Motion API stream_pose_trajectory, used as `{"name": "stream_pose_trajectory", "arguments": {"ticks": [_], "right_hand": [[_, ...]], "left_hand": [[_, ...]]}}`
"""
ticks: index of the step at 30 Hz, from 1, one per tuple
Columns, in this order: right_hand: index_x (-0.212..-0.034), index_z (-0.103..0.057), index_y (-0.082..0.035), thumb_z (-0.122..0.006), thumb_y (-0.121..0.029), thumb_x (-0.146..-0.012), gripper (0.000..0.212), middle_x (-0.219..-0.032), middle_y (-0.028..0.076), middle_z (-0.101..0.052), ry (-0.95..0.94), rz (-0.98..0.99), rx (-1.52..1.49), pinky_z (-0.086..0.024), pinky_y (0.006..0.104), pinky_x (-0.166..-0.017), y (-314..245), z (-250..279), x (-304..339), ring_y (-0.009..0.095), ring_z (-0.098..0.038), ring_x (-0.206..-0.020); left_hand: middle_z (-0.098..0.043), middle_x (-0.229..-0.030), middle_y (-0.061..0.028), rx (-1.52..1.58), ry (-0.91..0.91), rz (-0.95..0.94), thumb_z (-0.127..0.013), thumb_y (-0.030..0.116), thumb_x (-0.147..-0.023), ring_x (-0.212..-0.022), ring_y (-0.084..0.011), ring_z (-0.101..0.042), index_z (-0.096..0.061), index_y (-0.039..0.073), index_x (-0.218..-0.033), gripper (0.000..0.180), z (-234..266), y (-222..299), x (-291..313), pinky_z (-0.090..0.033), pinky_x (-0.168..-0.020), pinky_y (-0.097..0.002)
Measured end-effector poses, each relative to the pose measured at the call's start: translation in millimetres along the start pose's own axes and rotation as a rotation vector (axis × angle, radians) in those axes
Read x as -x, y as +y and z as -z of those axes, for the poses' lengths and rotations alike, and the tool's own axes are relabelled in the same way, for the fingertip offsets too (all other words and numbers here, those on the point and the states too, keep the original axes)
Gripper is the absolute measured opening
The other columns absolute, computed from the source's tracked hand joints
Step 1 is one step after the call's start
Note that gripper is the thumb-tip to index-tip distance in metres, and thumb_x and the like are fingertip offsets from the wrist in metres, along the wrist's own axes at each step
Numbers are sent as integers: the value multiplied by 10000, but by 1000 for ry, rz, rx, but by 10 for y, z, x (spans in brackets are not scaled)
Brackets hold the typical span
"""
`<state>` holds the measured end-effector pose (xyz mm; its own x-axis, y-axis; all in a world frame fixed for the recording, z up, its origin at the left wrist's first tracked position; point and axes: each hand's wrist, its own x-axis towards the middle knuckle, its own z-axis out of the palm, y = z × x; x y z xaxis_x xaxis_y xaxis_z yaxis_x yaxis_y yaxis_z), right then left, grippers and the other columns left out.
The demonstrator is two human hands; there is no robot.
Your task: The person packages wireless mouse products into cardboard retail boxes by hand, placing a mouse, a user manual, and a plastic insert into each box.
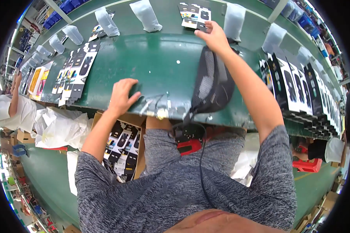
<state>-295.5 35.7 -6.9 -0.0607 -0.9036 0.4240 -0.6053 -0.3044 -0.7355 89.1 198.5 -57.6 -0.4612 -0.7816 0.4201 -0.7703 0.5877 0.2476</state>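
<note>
My right hand (pixel 216 37) reaches to the far side of the green table (pixel 144 62), thumb and fingers apart. Its fingertips are beside the lower right corner of a small pile of flat printed cartons (pixel 193 14); touching or apart, I cannot tell. Near the front edge of the table is my left hand (pixel 123 95), palm down with its fingers spread and nothing in it. Between my arms lies a black mesh pouch (pixel 214 83), with a thin dark cable running from it toward my chest.
White-bagged items (pixel 144 15) stand in a row along the far belt. Flat printed cartons (pixel 79 68) are piled at left, and upright black-and-white boxes (pixel 295 83) line the right. Below the table, an open cardboard box (pixel 140 149) holds more cartons. Other people sit at both sides.
</note>
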Motion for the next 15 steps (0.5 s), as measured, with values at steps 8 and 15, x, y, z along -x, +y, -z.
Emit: {"name": "stream_pose_trajectory", "arguments": {"ticks": [8,15], "right_hand": [[-1171,-713,42,-806,-602,-743,778,-1150,189,-728,-174,-505,538,-530,399,-878,1979,-464,-2105,281,-715,-1008],[-1170,-657,108,-997,-377,-561,850,-1089,199,-726,-323,-484,299,-567,422,-812,2031,-1102,-2616,292,-733,-862]], "left_hand": [[-620,-1194,-122,131,-31,64,-748,205,-784,-1133,-326,-573,-659,61,-1059,323,-119,-35,-122,-417,-1005,-449],[-594,-1189,-93,135,-62,182,-775,209,-749,-1144,-301,-564,-649,78,-1060,361,-11,-104,35,-407,-1017,-471]]}}
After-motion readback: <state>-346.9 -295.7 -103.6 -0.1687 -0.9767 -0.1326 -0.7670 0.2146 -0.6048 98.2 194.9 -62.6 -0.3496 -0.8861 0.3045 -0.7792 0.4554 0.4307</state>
